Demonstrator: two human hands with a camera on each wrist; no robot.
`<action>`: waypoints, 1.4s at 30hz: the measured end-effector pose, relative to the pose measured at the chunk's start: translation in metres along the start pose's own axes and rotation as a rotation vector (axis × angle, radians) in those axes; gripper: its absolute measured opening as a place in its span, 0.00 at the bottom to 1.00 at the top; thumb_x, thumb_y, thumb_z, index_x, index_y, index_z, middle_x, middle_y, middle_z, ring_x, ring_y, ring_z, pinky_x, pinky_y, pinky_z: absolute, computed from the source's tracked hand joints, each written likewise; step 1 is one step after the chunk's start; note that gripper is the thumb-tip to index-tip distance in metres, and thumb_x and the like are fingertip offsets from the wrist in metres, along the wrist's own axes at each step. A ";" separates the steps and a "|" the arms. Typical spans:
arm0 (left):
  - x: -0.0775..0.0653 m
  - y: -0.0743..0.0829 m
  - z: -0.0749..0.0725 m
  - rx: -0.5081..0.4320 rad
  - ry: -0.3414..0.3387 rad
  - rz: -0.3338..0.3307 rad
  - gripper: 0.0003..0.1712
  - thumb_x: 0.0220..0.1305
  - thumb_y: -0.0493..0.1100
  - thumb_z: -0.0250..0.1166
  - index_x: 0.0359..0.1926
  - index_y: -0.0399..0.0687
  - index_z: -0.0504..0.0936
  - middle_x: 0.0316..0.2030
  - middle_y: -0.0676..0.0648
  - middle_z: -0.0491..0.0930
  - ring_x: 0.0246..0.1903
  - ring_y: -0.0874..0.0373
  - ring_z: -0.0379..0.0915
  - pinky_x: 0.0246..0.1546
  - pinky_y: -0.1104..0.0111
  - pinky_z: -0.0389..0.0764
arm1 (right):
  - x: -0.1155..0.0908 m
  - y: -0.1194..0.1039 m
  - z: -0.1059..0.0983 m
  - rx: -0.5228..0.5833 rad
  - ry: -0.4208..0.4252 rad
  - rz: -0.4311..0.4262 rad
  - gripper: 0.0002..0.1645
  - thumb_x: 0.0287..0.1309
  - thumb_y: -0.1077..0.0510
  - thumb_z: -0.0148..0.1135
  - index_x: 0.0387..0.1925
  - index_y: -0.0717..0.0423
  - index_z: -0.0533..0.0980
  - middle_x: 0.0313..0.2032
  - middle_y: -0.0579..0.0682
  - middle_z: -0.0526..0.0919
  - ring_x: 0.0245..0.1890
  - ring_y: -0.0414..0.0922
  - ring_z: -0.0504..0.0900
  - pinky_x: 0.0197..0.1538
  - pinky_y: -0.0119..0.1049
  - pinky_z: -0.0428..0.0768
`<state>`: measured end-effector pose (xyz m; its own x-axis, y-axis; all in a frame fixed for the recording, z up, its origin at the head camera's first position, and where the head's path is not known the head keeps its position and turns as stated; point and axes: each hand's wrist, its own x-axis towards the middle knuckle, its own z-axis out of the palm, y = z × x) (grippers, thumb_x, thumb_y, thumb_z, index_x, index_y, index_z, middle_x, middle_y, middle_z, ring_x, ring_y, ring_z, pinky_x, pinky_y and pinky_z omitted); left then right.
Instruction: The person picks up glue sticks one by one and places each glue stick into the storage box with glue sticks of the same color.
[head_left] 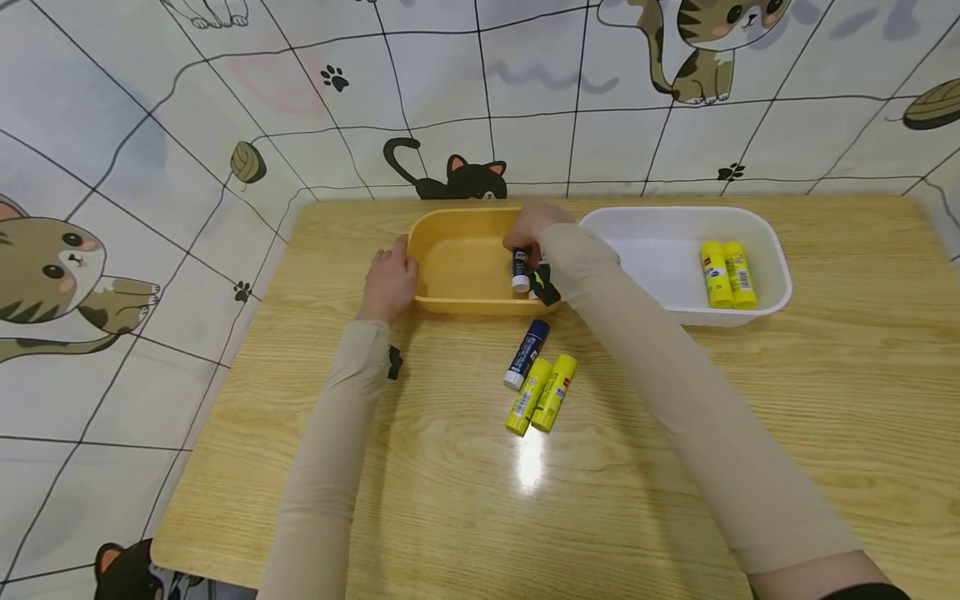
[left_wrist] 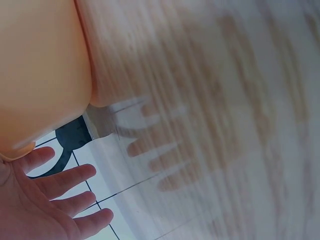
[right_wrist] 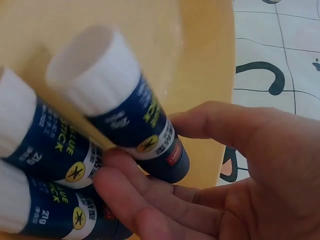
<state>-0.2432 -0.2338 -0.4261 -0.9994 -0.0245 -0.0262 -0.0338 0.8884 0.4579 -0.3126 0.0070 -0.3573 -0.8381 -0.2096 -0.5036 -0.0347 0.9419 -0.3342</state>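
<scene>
My right hand [head_left: 538, 223] is inside the right end of the orange bin [head_left: 450, 306]. It pinches a dark blue glue stick [right_wrist: 142, 117] with a white end, tilted between thumb and fingers. Against the fingers in the right wrist view lie a second blue glue stick [right_wrist: 62, 142] and a third blue glue stick [right_wrist: 60, 205]. My left hand [head_left: 388, 282] rests at the bin's left end, its fingers extended in the left wrist view. In front of the bin, a blue glue stick [head_left: 527, 354] lies beside two yellow glue sticks [head_left: 553, 393] on the table.
A white bin [head_left: 645, 242] stands just right of the orange one, with two yellow glue sticks [head_left: 729, 275] at its right end. Both bins sit at the back of the wooden table [head_left: 420, 467], near the wall [head_left: 525, 92] with cat drawings.
</scene>
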 end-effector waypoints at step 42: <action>-0.002 0.006 -0.002 0.049 -0.001 -0.010 0.28 0.75 0.42 0.38 0.72 0.37 0.54 0.64 0.30 0.65 0.67 0.38 0.53 0.70 0.61 0.43 | -0.021 0.010 -0.024 -0.080 -0.083 -0.057 0.24 0.60 0.47 0.61 0.51 0.59 0.75 0.36 0.55 0.87 0.23 0.42 0.84 0.26 0.32 0.77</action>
<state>-0.2413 -0.2296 -0.4214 -0.9989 -0.0336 -0.0314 -0.0436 0.9095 0.4134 -0.3082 0.0271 -0.3311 -0.7857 -0.2814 -0.5509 -0.1272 0.9450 -0.3013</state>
